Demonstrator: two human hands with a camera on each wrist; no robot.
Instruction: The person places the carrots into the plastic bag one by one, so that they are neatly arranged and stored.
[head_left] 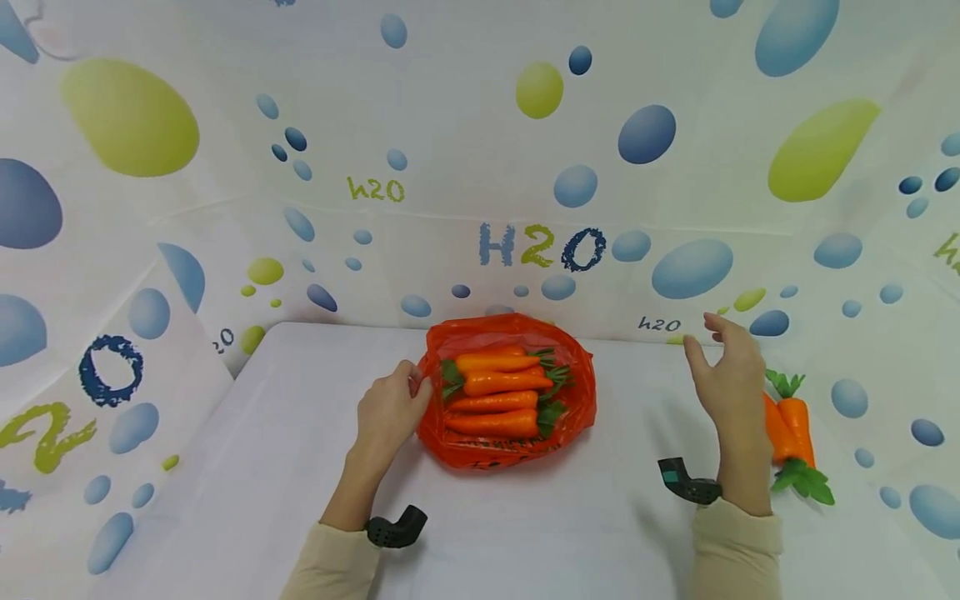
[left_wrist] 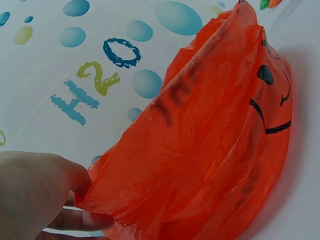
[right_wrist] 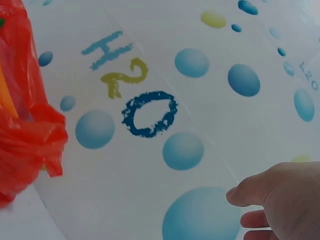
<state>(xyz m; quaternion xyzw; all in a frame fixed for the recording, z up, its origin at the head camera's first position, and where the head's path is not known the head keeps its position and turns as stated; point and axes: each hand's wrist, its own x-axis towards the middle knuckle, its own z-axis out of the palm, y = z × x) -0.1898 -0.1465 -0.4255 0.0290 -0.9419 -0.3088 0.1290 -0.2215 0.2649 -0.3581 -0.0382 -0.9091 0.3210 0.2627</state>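
My left hand (head_left: 392, 406) pinches the left rim of a red plastic bag (head_left: 585, 392); in the left wrist view the thumb and fingers grip the thin film (left_wrist: 165, 165). The bag's mouth faces up, and several orange carrots (head_left: 495, 404) with green tops lie in it side by side. To the right of the bag my right hand (head_left: 731, 379) is raised with nothing in it, thumb and fingers spread apart. Beyond that wrist, a few more carrots (head_left: 797, 429) with green leaves lie on the table, partly hidden by the forearm.
A white cloth covers the table (head_left: 300, 433). Behind it hangs a white curtain (head_left: 465, 108) printed with blue and green drops and H2O lettering; its folds also rise at the left and right sides. Each wrist wears a black camera mount (head_left: 397, 527).
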